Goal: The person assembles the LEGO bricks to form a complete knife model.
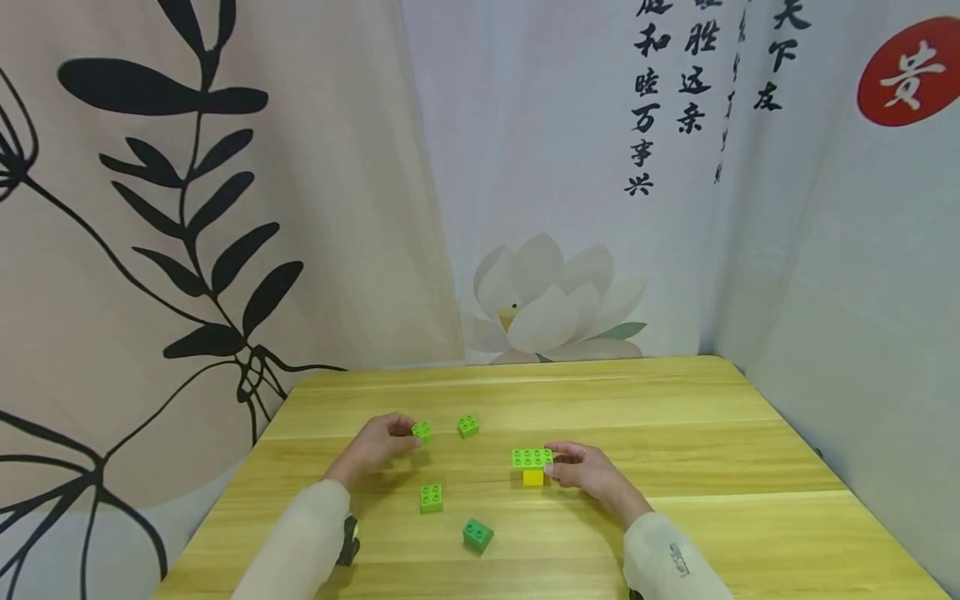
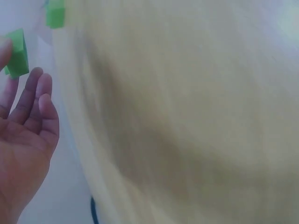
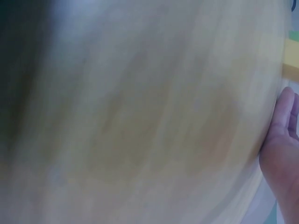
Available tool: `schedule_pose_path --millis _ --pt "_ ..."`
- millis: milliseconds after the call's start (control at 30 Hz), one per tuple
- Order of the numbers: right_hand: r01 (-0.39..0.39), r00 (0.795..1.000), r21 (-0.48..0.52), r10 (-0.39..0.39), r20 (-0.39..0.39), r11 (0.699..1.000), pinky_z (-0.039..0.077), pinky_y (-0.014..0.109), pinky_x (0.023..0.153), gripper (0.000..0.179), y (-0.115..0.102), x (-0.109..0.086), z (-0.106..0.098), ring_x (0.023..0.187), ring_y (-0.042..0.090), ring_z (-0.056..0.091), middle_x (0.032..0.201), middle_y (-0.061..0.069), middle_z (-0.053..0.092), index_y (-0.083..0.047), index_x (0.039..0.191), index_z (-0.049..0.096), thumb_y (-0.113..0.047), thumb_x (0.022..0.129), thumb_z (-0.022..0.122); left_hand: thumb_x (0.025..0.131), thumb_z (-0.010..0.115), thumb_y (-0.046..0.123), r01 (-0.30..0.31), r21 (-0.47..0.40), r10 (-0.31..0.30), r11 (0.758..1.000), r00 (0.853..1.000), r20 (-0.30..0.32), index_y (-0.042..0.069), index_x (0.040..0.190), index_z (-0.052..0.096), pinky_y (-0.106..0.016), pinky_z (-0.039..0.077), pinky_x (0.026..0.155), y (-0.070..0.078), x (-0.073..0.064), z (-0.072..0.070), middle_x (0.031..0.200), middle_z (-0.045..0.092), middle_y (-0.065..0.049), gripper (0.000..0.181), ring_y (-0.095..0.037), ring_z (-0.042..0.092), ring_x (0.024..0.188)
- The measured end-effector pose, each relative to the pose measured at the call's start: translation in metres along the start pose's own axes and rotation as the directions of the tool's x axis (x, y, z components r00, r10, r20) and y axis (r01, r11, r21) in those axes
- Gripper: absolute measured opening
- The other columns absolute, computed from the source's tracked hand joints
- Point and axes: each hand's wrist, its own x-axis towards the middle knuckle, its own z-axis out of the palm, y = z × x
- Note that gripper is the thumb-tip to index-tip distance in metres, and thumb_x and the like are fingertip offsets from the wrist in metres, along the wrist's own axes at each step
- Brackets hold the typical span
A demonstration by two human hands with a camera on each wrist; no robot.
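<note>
My left hand [image 1: 384, 442] pinches a small light green toy brick [image 1: 422, 432] between thumb and fingers. In the left wrist view that green brick [image 2: 18, 55] is held up clear of the tabletop, the other fingers loosely bent. My right hand [image 1: 588, 472] grips the right end of a longer light green brick [image 1: 532, 458], under which a yellow brick [image 1: 533, 478] is attached. Only part of the yellow brick [image 3: 291, 59] shows at the edge of the right wrist view, just beyond the right hand [image 3: 282, 149]; the fingertips there are partly cut off.
Three more bricks lie on the wooden table [image 1: 712, 533]: a light green one [image 1: 468, 426] behind, another light green one [image 1: 431, 498] nearer, and a darker green one [image 1: 477, 535] in front. A printed curtain [image 1: 360, 208] hangs along the table's far edge.
</note>
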Motion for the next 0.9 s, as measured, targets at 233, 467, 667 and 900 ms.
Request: schedule_pose_path --millis 233,467,667,900 --pt "-0.014 1.0 0.002 0.014 0.0 1.0 0.053 0.037 0.088 0.059 0.002 0.001 -0.002 0.1 0.021 0.058 0.12 0.014 0.056 -0.001 0.14 0.052 -0.022 0.09 0.075 0.09 0.075 0.023 -0.033 -0.077 0.035 0.996 0.999 0.023 0.009 0.118 0.065 -0.044 0.048 0.093 0.018 0.009 0.009 0.114 0.064 -0.005 0.033 -0.024 0.058 0.108" --pt "-0.017 1.0 0.015 0.017 -0.019 1.0 0.053 0.038 0.087 0.056 0.0 0.001 -0.001 0.1 0.021 0.058 0.119 0.015 0.056 0.0 0.139 0.054 -0.018 0.09 0.075 0.091 0.074 0.022 -0.046 -0.102 0.049 0.994 0.998 0.032 0.009 0.12 0.065 -0.045 0.049 0.093 0.035 0.014 0.021 0.113 0.065 -0.004 0.033 -0.021 0.06 0.107" --pt "-0.03 0.999 0.021 0.03 -0.028 0.999 0.053 0.037 0.087 0.057 0.001 0.003 -0.001 0.099 0.021 0.058 0.119 0.015 0.057 0.001 0.139 0.054 -0.019 0.089 0.076 0.092 0.073 0.019 -0.091 -0.138 0.099 0.986 0.994 0.053 0.008 0.118 0.066 -0.046 0.049 0.092 0.046 0.017 0.031 0.109 0.067 -0.005 0.029 -0.02 0.061 0.102" --pt "-0.034 0.999 0.011 0.034 -0.025 0.999 0.053 0.035 0.087 0.059 0.002 0.004 0.0 0.099 0.021 0.058 0.119 0.014 0.058 -0.001 0.138 0.055 -0.023 0.088 0.078 0.091 0.074 0.016 -0.153 -0.197 0.173 0.968 0.981 0.085 0.001 0.116 0.066 -0.049 0.05 0.09 0.058 0.019 0.045 0.103 0.066 -0.007 0.03 -0.019 0.061 0.093"
